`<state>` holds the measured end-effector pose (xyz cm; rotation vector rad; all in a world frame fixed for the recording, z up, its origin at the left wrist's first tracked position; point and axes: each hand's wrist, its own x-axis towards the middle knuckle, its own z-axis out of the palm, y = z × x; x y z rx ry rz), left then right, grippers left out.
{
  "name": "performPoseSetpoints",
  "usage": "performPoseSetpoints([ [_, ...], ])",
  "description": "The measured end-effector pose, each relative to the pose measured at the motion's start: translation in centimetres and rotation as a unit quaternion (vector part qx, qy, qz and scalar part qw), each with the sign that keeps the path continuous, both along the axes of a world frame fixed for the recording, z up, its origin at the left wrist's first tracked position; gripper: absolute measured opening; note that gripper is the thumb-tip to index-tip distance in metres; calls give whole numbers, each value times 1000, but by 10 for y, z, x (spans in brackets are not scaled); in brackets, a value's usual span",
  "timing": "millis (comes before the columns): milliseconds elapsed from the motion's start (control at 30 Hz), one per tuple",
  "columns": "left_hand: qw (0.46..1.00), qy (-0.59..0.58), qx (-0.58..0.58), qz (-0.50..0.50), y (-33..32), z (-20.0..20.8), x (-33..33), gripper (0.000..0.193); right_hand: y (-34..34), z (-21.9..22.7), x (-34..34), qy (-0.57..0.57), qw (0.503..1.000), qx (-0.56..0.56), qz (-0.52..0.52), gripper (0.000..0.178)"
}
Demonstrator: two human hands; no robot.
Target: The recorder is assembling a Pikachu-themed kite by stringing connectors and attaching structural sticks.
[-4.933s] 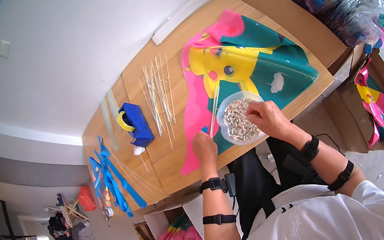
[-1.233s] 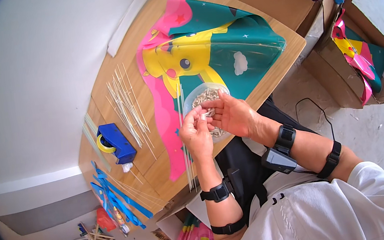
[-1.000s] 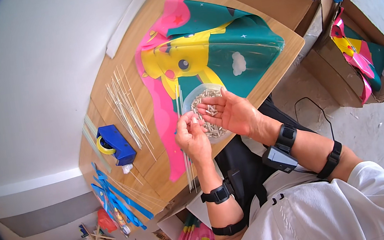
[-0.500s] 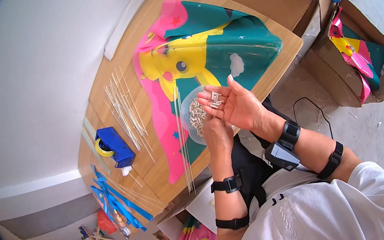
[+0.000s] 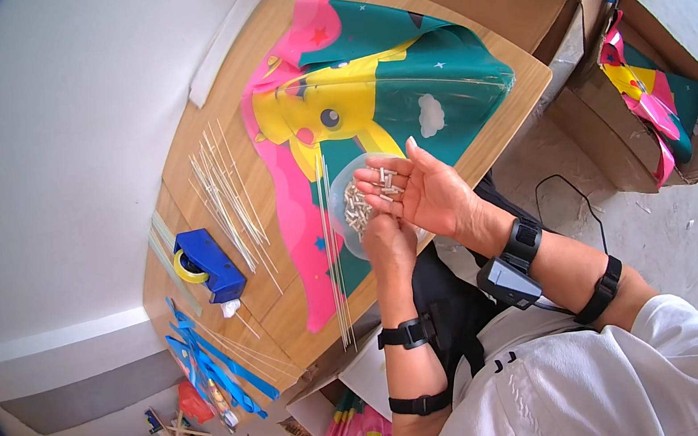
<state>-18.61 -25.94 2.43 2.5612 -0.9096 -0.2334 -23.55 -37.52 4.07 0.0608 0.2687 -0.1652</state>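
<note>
My right hand (image 5: 437,193) is palm up with its fingers stretched out and slightly cupped, carrying a small heap of short white tubes (image 5: 387,182). Just below its fingers, my left hand (image 5: 391,243) reaches over a translucent round bowl (image 5: 358,251); its fingers are largely hidden. More of the same short tubes (image 5: 356,210) lie in the bowl. The bowl stands by the near edge of a printed sheet (image 5: 426,71) in green, pink and yellow with a cartoon figure. Left of the bowl, several long thin white rods (image 5: 335,265) lie across the sheet.
On the wooden table (image 5: 292,317) lie another bunch of thin rods (image 5: 223,192), a blue tape dispenser (image 5: 210,266) and blue strips (image 5: 207,356). To the right, an open cardboard box (image 5: 586,115) holds folded printed sheets. A black cable (image 5: 586,205) loops along the floor.
My left hand has shifted slightly left and down over the bowl. My right hand has moved slightly left, its fingers still stretched under the tubes.
</note>
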Motion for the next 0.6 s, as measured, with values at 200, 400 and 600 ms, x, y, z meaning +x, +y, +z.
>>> performPoseSetpoints([
  [200, 977, -41, -190, 88, 16, 6, 11, 13, 1, -5, 1, 5, 999, -32, 27, 60],
  [400, 966, 13, -258, 23, -6, 41, 11, 9, 7, -5, 1, 32, 994, -73, 73, 55],
  [600, 971, -63, -230, 5, -1, 33, 16, 5, 9, -8, 1, 32, 994, -63, 82, 52],
])
